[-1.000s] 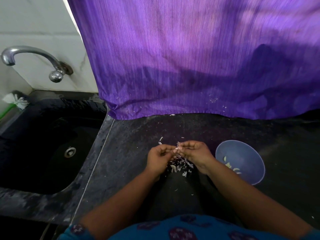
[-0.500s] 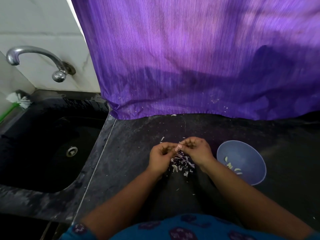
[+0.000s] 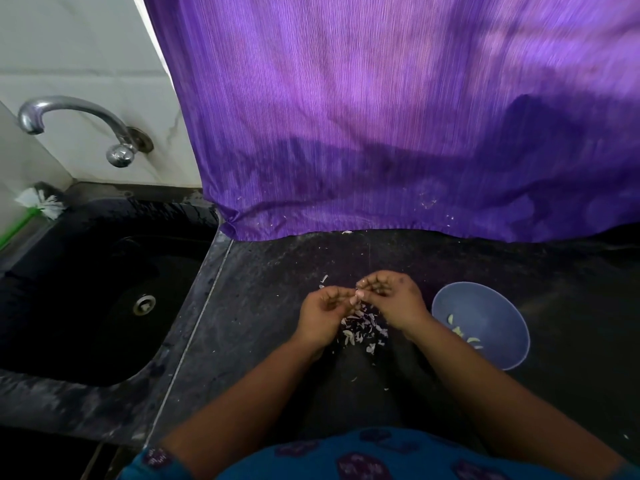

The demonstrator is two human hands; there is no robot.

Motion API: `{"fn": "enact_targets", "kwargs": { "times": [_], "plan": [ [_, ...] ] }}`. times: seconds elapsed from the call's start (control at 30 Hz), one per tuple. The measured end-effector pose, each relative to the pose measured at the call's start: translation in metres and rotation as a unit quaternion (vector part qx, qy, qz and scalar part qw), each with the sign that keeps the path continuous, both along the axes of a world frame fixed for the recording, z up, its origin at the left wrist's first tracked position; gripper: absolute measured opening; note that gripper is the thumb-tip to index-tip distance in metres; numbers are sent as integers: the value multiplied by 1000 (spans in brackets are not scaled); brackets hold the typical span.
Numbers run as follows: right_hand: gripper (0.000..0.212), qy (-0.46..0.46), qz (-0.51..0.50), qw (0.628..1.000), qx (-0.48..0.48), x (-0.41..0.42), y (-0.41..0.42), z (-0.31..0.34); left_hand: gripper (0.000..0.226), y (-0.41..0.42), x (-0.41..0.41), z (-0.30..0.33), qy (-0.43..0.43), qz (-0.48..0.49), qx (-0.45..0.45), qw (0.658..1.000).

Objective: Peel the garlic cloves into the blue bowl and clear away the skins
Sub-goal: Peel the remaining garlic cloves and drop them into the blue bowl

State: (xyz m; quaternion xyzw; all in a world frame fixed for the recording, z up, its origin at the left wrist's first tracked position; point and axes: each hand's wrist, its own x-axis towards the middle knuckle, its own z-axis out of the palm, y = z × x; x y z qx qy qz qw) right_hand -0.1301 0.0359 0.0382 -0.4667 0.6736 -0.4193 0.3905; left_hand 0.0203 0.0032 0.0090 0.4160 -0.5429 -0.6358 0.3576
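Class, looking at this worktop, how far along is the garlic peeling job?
Done: a few peeled cloves lie in the blue bowl. In hand: the left hand and right hand pinch something small together, too small to identify. Left: the skins heaped on the counter are uncleared.

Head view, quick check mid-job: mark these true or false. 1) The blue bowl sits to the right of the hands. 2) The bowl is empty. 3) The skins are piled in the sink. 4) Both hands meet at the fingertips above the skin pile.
1) True: the blue bowl lies right of the right hand.
2) False: a few peeled cloves lie in it.
3) False: the skins lie on the counter, not in the sink.
4) True: the left hand meets the right there.
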Motion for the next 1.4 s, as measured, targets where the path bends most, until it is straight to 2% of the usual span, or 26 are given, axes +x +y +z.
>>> {"fn": "enact_targets", "kwargs": {
  "times": [0.2,0.33,0.53,1.03,1.23,1.4],
  "plan": [
    [23,-4,3,1000,-25,-4,1,3,15,-4,0,8,-36,-5,-66,997],
    [19,-6,-5,999,-40,-5,1,4,13,-2,0,13,-15,-7,-80,997],
    [18,-27,3,999,-37,-7,-1,7,14,-3,2,11,10,-20,-64,998],
    [13,-15,61,998,-29,-11,-4,12,14,-11,8,8,25,-54,-45,997],
    [9,26,106,994,2,-17,-6,14,16,-10,6,11,33,-53,-35,997],
    [7,47,104,993,-1,-17,-6,15,14,-11,4,14,48,-50,-34,997]
  ]
}}
